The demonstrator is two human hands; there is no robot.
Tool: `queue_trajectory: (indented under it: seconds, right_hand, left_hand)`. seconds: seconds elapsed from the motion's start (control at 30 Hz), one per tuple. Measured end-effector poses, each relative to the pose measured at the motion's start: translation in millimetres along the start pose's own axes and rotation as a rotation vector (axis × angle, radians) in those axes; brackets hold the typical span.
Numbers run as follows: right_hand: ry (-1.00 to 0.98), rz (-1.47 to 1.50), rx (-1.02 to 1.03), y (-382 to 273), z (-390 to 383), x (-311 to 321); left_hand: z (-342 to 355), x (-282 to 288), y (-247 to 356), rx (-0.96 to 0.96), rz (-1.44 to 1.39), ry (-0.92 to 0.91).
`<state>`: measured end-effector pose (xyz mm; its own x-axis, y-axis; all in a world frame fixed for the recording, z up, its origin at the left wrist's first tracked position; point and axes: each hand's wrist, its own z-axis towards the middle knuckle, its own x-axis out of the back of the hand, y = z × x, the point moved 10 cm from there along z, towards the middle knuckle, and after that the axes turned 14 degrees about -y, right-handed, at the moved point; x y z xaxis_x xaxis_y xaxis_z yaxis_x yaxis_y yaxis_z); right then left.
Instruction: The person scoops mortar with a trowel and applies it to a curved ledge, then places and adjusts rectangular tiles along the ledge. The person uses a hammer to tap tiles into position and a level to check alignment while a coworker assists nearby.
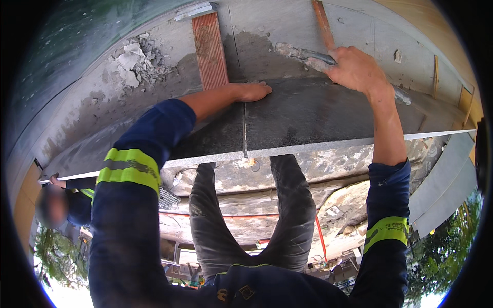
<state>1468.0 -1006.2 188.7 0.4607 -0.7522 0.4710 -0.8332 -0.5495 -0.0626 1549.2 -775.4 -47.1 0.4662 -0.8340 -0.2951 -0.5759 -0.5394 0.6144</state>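
My left hand (253,92) lies flat on a dark stone slab (313,110), fingers stretched out, close to the narrow joint (245,128) where it meets a neighbouring slab (210,138). Raised over the slab's back edge, my right hand (357,71) is closed around a long, cement-crusted hand tool (303,53). One end of the tool points left toward the wall; its other end shows to the right, below my wrist. What kind of tool it is, I cannot make out. My right palm and fingertips are partly hidden.
A reddish ribbed board (210,51) leans behind the slabs, with a thinner reddish strip (323,23) farther right. Broken mortar (134,61) lies at the back left. Another person's hand (57,180) touches the slab's far-left edge. Below are my legs (290,195) and rough ground.
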Motion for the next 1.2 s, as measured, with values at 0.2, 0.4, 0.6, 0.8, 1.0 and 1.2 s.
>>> queue_trajectory:
  seconds: [0.2,0.4,0.6,0.8,1.0,1.2]
  right_hand:
    - [-0.063,-0.096,0.025,-8,17,-18]
    - [0.007,-0.032,0.004,-7,14,-13]
    - [0.137,-0.029,-0.033,-31,-68,6]
    - [0.257,0.111,-0.118,-48,-191,23]
    - [0.348,0.397,-0.139,-32,-266,-19]
    - [0.285,0.716,-0.158,-32,-285,-93]
  left_hand:
    - [-45,-6,16,0.109,0.073,0.025]
    - [-146,-49,78,-0.183,0.043,-0.042]
    - [-274,-78,41,-0.069,-0.059,0.057]
    - [-293,-85,73,-0.105,0.028,0.103]
    - [-266,-81,148,-0.123,0.457,0.335]
    - [-289,-90,165,-0.024,0.606,0.831]
